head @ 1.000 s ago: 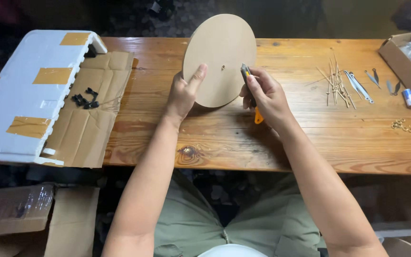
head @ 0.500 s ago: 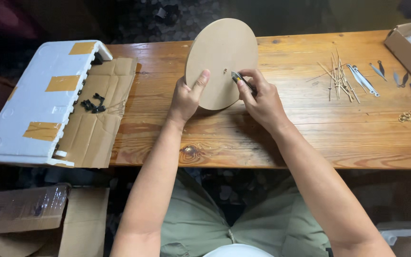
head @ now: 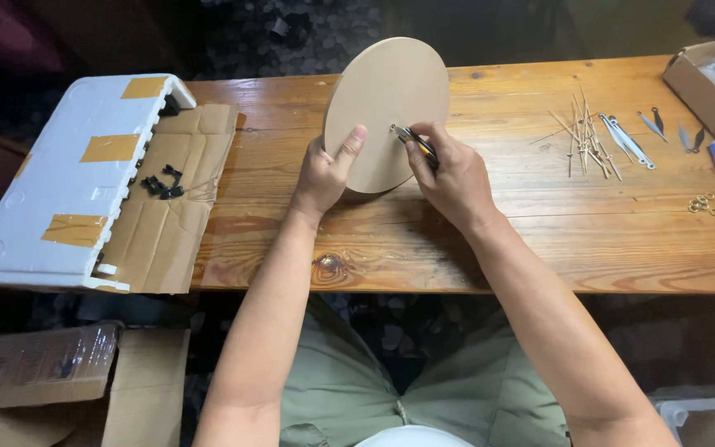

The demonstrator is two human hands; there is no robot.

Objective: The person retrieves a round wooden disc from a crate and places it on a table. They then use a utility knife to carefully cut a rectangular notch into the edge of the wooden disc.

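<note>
Pale fibreboard: a round disc [head: 386, 112] is held on edge at upper centre of the head view, its lower rim on or just above the table [head: 498, 240].

Left hand [head: 327, 174]: closed on the disc's lower left rim, thumb laid flat on the face, remaining fingers behind the board and hidden.

Right hand [head: 450, 178]: closed around a dark slim tool [head: 415, 142]; the tip is set at the small centre fitting [head: 392, 128] of the disc. Whether the tip is seated inside the fitting cannot be told.

Change noted against the frame one second back: the tool was then held low at the disc's right edge, with an orange part showing under the hand; the tip has since been brought up to the centre, and the orange part is no longer seen. The left-hand hold is unchanged. Judgement: work at the centre hole has been started; the disc is being steadied for it.

Surroundings: a spread of thin metal rods [head: 585, 132] right of centre, small brass rings [head: 707, 204] at right edge, a white foam block [head: 68, 190] on cardboard [head: 167, 240] at left, small black parts [head: 161, 184] between them, a box [head: 709, 91] at upper right.
</note>
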